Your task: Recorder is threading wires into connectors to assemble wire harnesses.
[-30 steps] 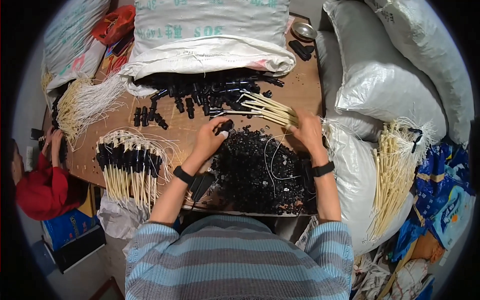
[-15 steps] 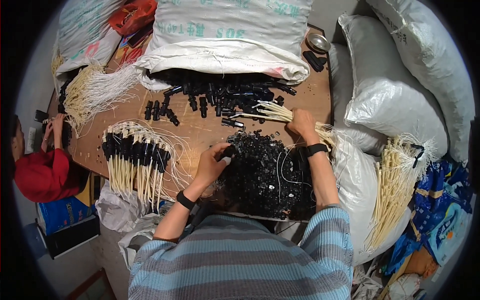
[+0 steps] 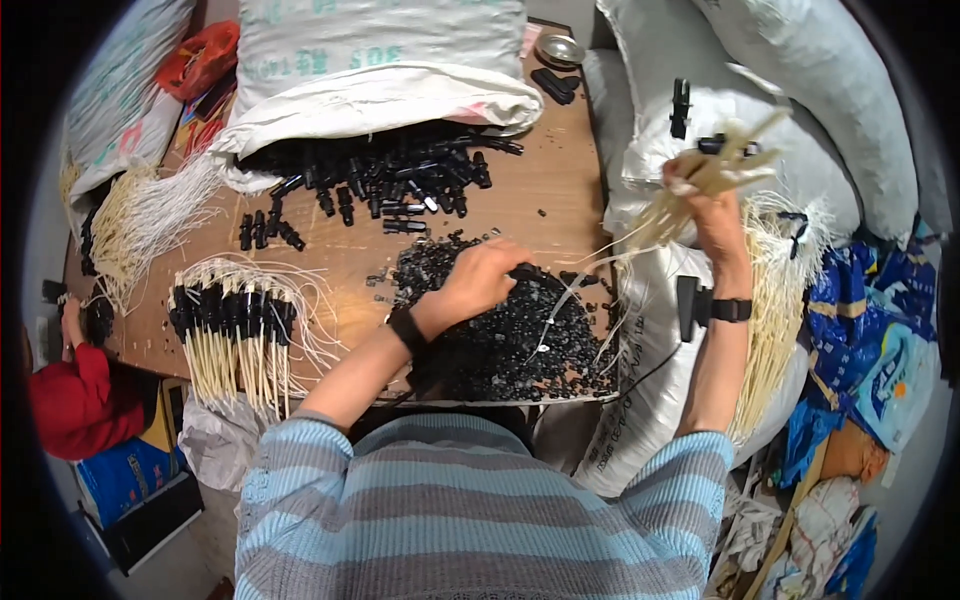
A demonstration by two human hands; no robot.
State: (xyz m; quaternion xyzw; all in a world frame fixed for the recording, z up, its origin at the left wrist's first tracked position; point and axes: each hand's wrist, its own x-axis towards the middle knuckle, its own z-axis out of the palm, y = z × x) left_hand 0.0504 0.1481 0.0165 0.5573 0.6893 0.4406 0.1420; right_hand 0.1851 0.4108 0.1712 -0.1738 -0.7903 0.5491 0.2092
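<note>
My right hand (image 3: 706,200) is closed around a bundle of cream-coloured wires (image 3: 655,222), raised at the right over the white sacks. A black plastic piece (image 3: 714,146) shows at the top of that bundle, and another black piece (image 3: 680,108) appears just beyond my fingers, touching nothing that I can see. My left hand (image 3: 482,277) curls over the pile of small black parts (image 3: 480,350) at the table's near side. Between its fingertips is a dark plastic piece (image 3: 522,271), mostly hidden. Loose pale wires (image 3: 550,325) trail across the pile.
Black connectors (image 3: 345,205) spill from a white sack (image 3: 385,95). Finished-looking wire bundles with black ends (image 3: 235,310) lie at the table's left. Full sacks (image 3: 800,150) and cream wires (image 3: 765,330) crowd the right. A person in a red sleeve (image 3: 90,400) works at far left.
My right hand has lifted the wire bundle from the table up and right, over the sacks. My left hand has moved right over the small parts. The whole view has shifted.
</note>
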